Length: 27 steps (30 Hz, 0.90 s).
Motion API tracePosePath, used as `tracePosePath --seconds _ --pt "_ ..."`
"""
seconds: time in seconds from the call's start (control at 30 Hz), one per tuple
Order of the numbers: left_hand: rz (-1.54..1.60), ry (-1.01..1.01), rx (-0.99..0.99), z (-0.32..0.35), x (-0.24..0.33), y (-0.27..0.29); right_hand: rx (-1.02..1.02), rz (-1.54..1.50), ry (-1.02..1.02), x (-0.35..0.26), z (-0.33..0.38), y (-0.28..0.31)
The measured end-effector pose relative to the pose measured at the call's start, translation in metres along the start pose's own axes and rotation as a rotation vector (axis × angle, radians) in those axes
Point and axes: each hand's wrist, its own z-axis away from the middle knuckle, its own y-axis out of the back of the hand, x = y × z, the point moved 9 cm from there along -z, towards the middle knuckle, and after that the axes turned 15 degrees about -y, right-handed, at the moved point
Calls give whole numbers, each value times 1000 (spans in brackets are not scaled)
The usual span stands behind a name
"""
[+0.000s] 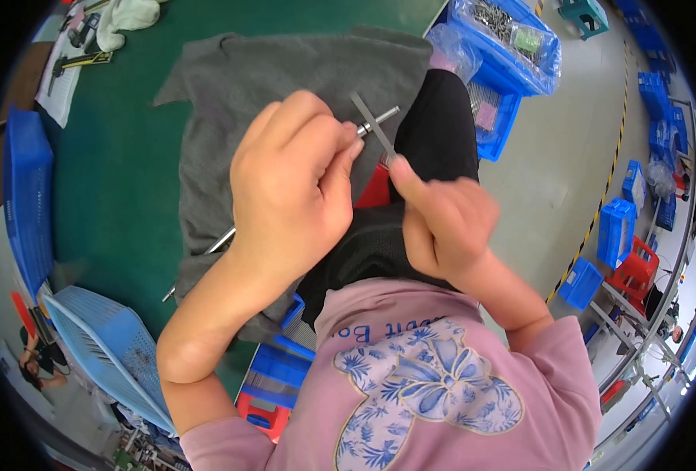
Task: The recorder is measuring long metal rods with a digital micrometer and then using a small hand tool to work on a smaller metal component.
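Observation:
My left hand (293, 161) is closed around a thin, shiny metal rod (386, 116), whose stepped narrow end sticks out past the fingertips. My right hand (450, 216) grips one end of a narrow flat grey file (374, 124), thumb along it. The file crosses over the rod's narrow end; whether they touch is hard to tell. Under both hands a dark grey cloth (246, 86) drapes over the green table and reaches toward my lap. Beside my left forearm, a long slim metal rod (221, 241) lies against the cloth, perhaps the far part of the held one.
At the far right stands a blue bin (550, 67) with metal parts and plastic bags. Light blue baskets (101, 314) sit by the left table edge. Tools, including a yellow-black cutter (89, 58), lie far left on the green tabletop (101, 180). Blue bins and a red stool (637, 271) line the right.

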Motion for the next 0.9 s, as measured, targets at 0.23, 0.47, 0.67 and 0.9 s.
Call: tracePosePath --seconds 0.23,0.47,0.67,0.9 --pt "2 -22 -12 3 3 0 57 -116 24 0 6 -11" --pt "-15 -21 -5 2 0 1 210 -179 42 5 7 -16" --pt "-39 -53 -52 0 7 1 304 -185 134 1 -2 -13" --pt "-25 -47 -4 1 2 1 325 -209 188 2 -6 -21"
